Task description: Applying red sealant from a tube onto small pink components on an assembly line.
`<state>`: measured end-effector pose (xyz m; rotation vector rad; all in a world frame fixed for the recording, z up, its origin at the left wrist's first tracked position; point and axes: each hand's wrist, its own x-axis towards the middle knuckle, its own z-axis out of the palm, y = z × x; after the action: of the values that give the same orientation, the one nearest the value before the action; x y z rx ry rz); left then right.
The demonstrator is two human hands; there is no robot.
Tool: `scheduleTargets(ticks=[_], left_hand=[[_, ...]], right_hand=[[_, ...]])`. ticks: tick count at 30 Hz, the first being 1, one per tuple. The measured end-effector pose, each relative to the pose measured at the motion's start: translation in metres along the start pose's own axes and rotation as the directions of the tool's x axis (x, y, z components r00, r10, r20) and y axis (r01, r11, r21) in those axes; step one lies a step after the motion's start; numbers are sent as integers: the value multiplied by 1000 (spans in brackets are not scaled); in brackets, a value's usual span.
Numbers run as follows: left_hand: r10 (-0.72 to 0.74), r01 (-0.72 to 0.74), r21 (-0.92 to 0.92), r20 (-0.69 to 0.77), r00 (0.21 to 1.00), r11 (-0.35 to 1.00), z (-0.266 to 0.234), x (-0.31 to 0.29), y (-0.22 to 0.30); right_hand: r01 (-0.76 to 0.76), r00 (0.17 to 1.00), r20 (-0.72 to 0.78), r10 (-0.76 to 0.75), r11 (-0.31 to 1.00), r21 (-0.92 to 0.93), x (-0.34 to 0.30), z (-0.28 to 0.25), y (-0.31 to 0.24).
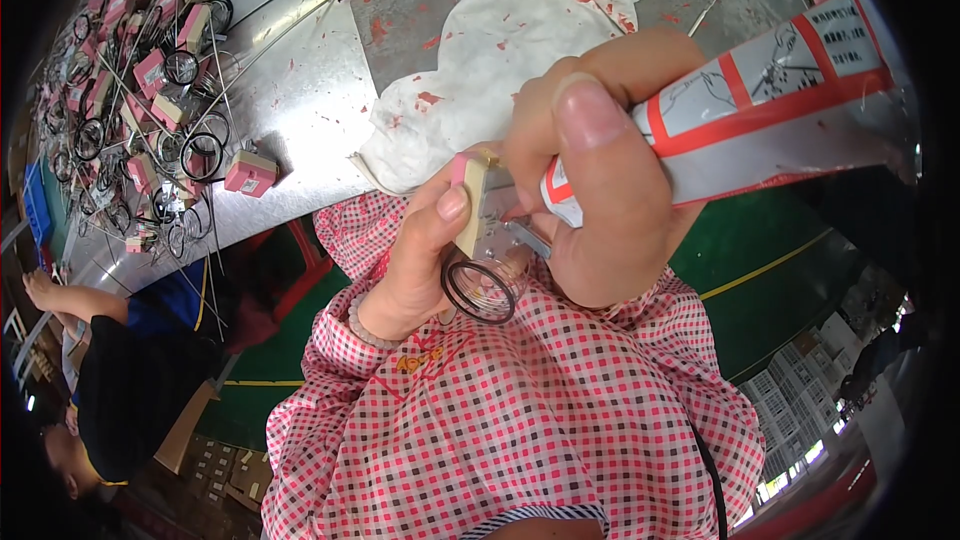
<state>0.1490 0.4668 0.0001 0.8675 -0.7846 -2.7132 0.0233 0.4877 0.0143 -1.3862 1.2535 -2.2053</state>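
Observation:
In my left hand (pixel 412 255) is a small pink-and-cream block (pixel 474 210), its thumb pressed on the cream side. A black coiled wire (pixel 478 292) hangs below the block, in front of my checked apron. My right hand (pixel 620 190) is closed around a red-and-white squeeze tube (pixel 770 90), its thumb on top. The tube's narrow end points at the block, with a bit of red beside it. My right fingers partly hide whether the two touch.
Many similar pink blocks with black coils and thin wires are heaped on the metal table at left; one pink block (pixel 251 173) lies apart. A white cloth (pixel 470 70) with red smears lies ahead. At lower left, another person (pixel 140 380) in dark clothes works.

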Motion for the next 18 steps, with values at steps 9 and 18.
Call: scheduleTargets(ticks=[9,18], left_hand=[[-2,2,15,-2,1000,1000,1,1,0],[37,-37,3,4,999,999,5,5,0]], right_hand=[[-137,989,-58,137,991,12,2,2,-6],[-13,1000,-19,13,1000,-18,-9,-8,8]])
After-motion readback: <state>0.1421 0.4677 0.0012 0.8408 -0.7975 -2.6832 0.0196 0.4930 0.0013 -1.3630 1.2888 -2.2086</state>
